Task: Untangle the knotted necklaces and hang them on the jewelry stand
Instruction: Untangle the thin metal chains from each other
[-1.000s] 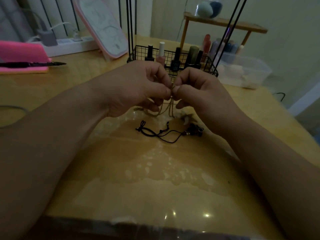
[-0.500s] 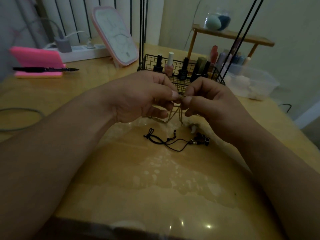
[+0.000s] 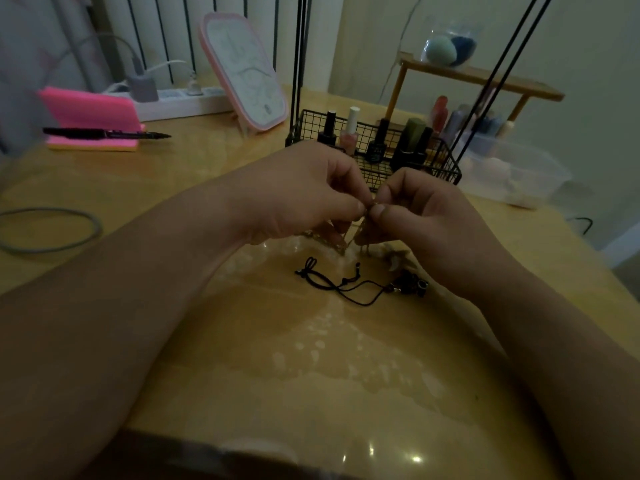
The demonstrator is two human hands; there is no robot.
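Over table [image 3: 311,382] middle: left hand [image 3: 304,199], right hand [image 3: 429,220] still pinch gold chain [image 3: 337,247] knot, fingertips meeting; black cord necklace [image 3: 344,281] unmoved; untangling unfinished.

One wide-angle view, worn on the head, looks forward and down from close above the surface [image 3: 242,375], the left hand [image 3: 298,195] and right hand [image 3: 436,220] meeting mid-frame, the wall [image 3: 588,46] behind at top.

Gold chain [image 3: 341,245] knot hidden behind fingers [image 3: 379,211]; black rods [image 3: 299,64] cropped.
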